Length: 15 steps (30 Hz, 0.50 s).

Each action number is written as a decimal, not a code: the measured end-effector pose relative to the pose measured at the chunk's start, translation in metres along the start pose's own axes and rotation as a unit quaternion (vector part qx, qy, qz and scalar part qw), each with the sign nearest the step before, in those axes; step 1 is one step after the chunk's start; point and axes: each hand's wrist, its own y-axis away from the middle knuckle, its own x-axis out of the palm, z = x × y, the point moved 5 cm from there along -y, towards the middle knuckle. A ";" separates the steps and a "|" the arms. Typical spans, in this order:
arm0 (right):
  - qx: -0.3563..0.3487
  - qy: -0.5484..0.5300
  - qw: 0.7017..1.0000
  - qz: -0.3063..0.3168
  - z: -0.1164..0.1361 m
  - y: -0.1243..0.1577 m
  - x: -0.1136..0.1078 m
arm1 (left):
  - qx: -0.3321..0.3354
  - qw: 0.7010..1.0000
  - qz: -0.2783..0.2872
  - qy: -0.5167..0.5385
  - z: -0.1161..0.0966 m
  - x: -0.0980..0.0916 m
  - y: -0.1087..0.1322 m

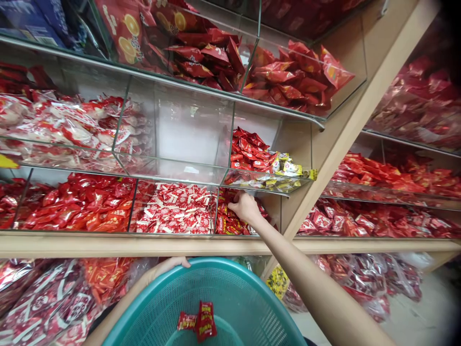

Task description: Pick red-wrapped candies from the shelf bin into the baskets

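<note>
My left hand [169, 265] grips the far rim of a teal plastic basket [230, 278] at the bottom centre; two or three small red candy packets [201, 322] lie inside it. My right hand [245, 206] reaches into the lower right glass bin, fingers curled down among red and yellow candy packets [226, 223]. What those fingers hold, if anything, is hidden.
Glass-fronted bins on a wooden shelf hold red sweets: red-and-white wrapped candies [176, 209] beside my right hand, red packets [82, 202] further left, a mixed red and yellow bin [270, 166] above, an empty bin [180, 134]. Bagged sweets [54, 298] sit below the shelf edge [144, 245].
</note>
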 end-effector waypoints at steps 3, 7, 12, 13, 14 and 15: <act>-0.007 -0.041 0.999 -0.006 -0.004 -0.003 -0.004 | 0.007 1.000 0.000 0.006 -0.004 0.004 0.003; -0.010 -0.061 0.998 0.009 0.000 -0.006 0.002 | 0.002 1.000 0.009 -0.001 -0.007 0.007 0.004; -0.015 -0.021 1.000 0.010 0.017 -0.004 0.011 | 0.004 1.000 0.005 -0.003 -0.005 0.006 0.000; -0.020 -0.013 1.000 0.008 0.020 -0.003 0.011 | 0.005 1.000 -0.001 -0.001 -0.004 0.006 0.000; -0.024 -0.006 1.000 0.008 0.024 -0.002 0.010 | 0.009 1.000 -0.009 0.003 -0.004 0.006 -0.001; -0.028 -0.002 1.000 0.011 0.026 -0.002 0.009 | 0.013 1.000 -0.017 0.007 -0.004 0.006 0.000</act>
